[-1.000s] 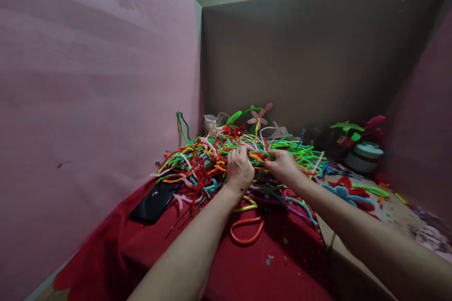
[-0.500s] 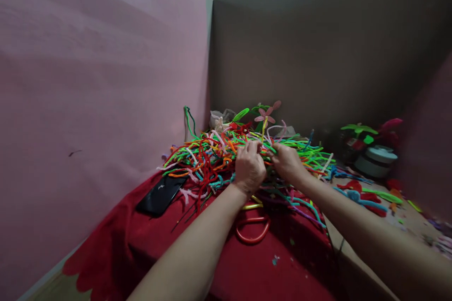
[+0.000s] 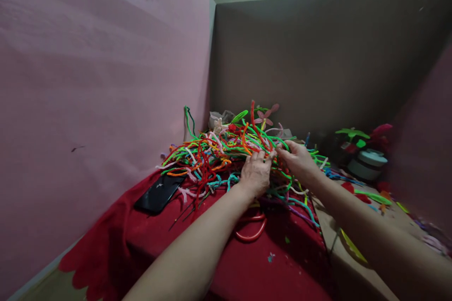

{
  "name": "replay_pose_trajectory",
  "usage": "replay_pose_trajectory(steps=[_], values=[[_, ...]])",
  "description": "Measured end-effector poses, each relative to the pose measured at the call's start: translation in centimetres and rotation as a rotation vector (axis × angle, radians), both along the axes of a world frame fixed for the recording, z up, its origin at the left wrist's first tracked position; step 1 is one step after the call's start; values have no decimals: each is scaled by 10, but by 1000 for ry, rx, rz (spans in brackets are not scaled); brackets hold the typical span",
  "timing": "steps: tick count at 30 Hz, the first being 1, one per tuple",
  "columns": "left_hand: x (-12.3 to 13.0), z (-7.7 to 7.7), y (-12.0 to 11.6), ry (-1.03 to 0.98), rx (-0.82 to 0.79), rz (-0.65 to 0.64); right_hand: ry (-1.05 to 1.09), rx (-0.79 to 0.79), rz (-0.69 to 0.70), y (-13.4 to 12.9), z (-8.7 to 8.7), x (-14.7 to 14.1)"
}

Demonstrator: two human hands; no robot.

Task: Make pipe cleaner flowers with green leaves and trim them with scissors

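A tangled heap of bright pipe cleaners [image 3: 208,155] in red, green, orange, pink and blue covers the far part of the table. My left hand [image 3: 256,176] is closed at the heap's front edge, its fingers curled on some of the stems. Just right of it, my right hand [image 3: 300,162] pinches pipe cleaners, a green one among them, between thumb and fingers. Red, orange and green stems rise above my hands. Which stems each hand grips is partly hidden. Scissors with red handles [image 3: 252,237] lie in front, partly covered by my left forearm.
A black phone [image 3: 158,195] lies left of the heap on the red tablecloth [image 3: 169,254]. Pipe-cleaner flowers [image 3: 263,116] stand behind it. At right are a pale lidded container [image 3: 369,164] and a yellow piece [image 3: 353,247]. A pink wall [image 3: 106,103] borders the left.
My hands have moved slightly apart, the left one lower and the right one rightward. Red, orange and green stems now stick up above the heap. The view has shifted slightly.
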State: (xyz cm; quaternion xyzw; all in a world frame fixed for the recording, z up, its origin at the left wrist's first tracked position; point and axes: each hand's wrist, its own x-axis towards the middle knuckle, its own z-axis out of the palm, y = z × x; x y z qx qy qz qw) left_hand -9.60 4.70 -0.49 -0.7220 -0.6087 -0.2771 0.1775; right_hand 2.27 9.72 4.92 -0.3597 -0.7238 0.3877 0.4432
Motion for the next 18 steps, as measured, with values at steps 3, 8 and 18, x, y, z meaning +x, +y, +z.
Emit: replay_pose_trajectory(steps=[3, 8, 18], values=[[1, 1, -1, 14, -14, -19, 26, 22, -10, 1, 1, 1], [0, 2, -3, -159, 62, -64, 28, -2, 28, -1, 3, 3], [7, 9, 2, -1085, -29, -330, 52, -70, 131, -6, -2, 11]])
